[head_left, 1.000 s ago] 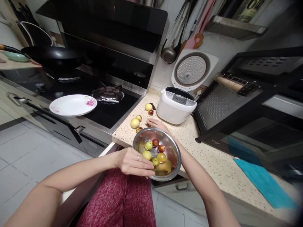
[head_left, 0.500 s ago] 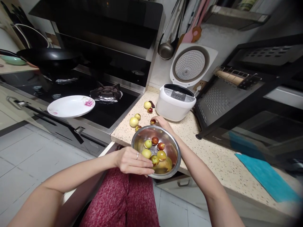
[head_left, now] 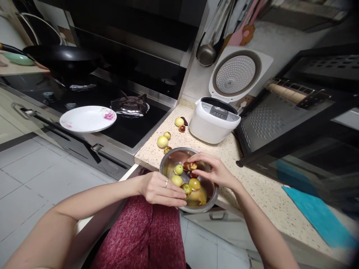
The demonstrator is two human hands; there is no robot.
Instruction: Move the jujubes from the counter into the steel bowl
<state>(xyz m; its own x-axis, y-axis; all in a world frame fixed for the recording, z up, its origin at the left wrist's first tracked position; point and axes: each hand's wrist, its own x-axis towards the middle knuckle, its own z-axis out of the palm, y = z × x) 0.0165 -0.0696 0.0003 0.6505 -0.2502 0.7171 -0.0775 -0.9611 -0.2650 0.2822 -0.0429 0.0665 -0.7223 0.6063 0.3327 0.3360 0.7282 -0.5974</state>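
Observation:
My left hand (head_left: 161, 189) is closed over the near left rim of a steel bowl (head_left: 209, 191), its fingertips reaching inside. The bowl is tilted toward me at the counter's edge. My right hand (head_left: 214, 170) pinches a reddish-brown jujube (head_left: 192, 166) above the bowl's inside. Several green, yellowish and red jujubes lie in the bowl, among them a green jujube (head_left: 178, 169) and a yellow-brown jujube (head_left: 194, 184). Some red ones are partly hidden by my right fingers. On the counter beyond the bowl are more jujubes, including a pale yellow jujube (head_left: 162, 142) and a red jujube (head_left: 182, 128).
A white rice cooker (head_left: 214, 123) with its lid up stands behind the bowl. Left of it, a flowered white plate (head_left: 86, 119) overhangs the stove's front edge, with a black wok (head_left: 63, 59) farther back. A teal cloth (head_left: 316, 215) lies on the right counter.
My right hand has picked up the jujube from the counter behind the bowl and brought it back over the bowl. My left hand keeps its hold on the rim. The view has shifted slightly.

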